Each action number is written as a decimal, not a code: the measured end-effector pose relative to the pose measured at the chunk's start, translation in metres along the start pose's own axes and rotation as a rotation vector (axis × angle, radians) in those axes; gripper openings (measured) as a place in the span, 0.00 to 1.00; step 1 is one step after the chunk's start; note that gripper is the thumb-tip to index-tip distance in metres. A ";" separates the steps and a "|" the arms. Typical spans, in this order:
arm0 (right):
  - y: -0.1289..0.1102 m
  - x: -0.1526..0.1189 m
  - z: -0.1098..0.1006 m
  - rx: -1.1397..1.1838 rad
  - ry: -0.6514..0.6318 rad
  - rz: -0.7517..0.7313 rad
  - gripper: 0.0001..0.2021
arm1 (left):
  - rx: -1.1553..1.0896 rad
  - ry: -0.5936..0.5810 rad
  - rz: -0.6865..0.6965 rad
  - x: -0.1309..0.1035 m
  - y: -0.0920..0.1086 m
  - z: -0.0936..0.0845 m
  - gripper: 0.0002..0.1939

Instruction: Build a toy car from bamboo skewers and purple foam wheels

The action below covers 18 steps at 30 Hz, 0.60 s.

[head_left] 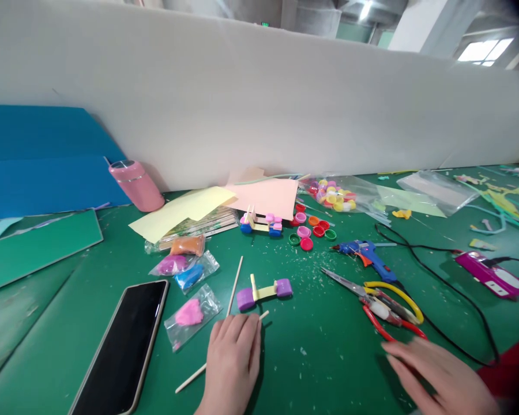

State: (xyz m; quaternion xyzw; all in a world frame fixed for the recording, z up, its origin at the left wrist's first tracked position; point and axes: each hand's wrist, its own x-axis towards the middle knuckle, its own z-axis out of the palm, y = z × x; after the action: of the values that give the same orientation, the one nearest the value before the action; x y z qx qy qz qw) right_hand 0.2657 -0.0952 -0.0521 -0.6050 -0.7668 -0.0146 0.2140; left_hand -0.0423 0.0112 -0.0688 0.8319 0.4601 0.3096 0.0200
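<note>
My left hand (233, 357) is closed, palm down, over a thin wooden stick (192, 377) whose ends poke out on both sides. A second wooden stick (236, 284) lies just beyond the fingers. Close by is a small piece (266, 291) made of a pale strip, an upright peg and purple clay-like ends. My right hand (436, 369), slightly blurred, has its fingers apart and holds nothing. Its fingertips are near the red handle of the scissors (358, 291), which have yellow and red grips. Whether they touch is unclear.
A phone (121, 349) and bagged clay (189, 313) lie on the left. Further back are a pink bottle (137, 185), paper sheets (263, 196), coloured caps (303, 231) and another small model (260, 224). A blue glue gun (367, 257) with a black cable and a purple device (491, 274) occupy the right.
</note>
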 end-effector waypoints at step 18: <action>-0.072 0.125 0.057 0.419 -0.368 -0.021 0.13 | 0.083 -0.120 0.124 -0.012 0.002 -0.004 0.09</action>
State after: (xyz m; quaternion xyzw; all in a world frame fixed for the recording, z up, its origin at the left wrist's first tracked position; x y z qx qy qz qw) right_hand 0.1592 0.0164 -0.0439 -0.5320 -0.7854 0.2521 0.1913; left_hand -0.0471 -0.0003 -0.0708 0.8760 0.4181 0.2405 -0.0061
